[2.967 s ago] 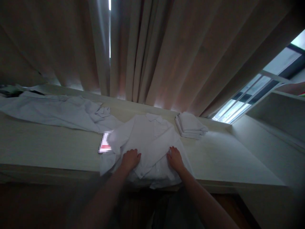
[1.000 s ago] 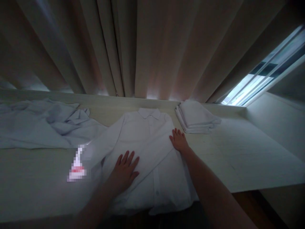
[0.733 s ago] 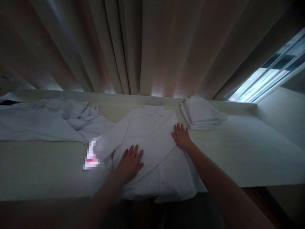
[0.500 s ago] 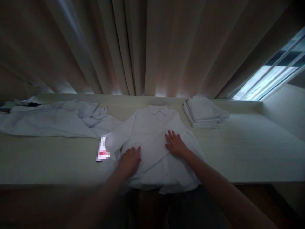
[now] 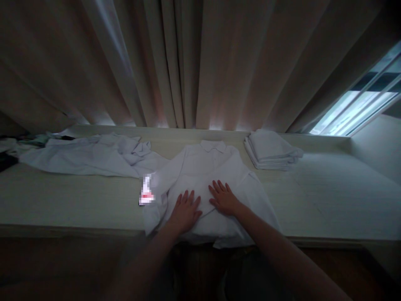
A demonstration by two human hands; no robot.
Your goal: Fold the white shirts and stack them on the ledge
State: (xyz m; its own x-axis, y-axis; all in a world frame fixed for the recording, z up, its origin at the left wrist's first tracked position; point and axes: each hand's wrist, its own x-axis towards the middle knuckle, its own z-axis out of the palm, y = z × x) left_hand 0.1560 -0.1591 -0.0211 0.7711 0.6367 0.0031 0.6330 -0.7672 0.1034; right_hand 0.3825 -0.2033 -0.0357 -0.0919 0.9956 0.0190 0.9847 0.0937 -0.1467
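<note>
A white collared shirt (image 5: 203, 167) lies spread face up on a pale counter (image 5: 313, 196), collar toward the curtain and hem hanging over the near edge. My left hand (image 5: 185, 211) lies flat on its lower front, fingers stretched out. Close beside it, my right hand (image 5: 223, 197) also rests flat and open on the cloth near the middle. One sleeve trails off to the left toward a small blurred patch (image 5: 146, 193).
A neat stack of folded white cloths (image 5: 271, 149) sits at the back right. Rumpled white garments (image 5: 94, 154) lie along the left of the counter. Heavy curtains (image 5: 200, 62) hang behind; a strip of window (image 5: 357, 108) shows at the right.
My right hand slid from the shirt's right shoulder inward to its middle. My left hand shifted slightly right, so both hands now lie side by side. The view also moved.
</note>
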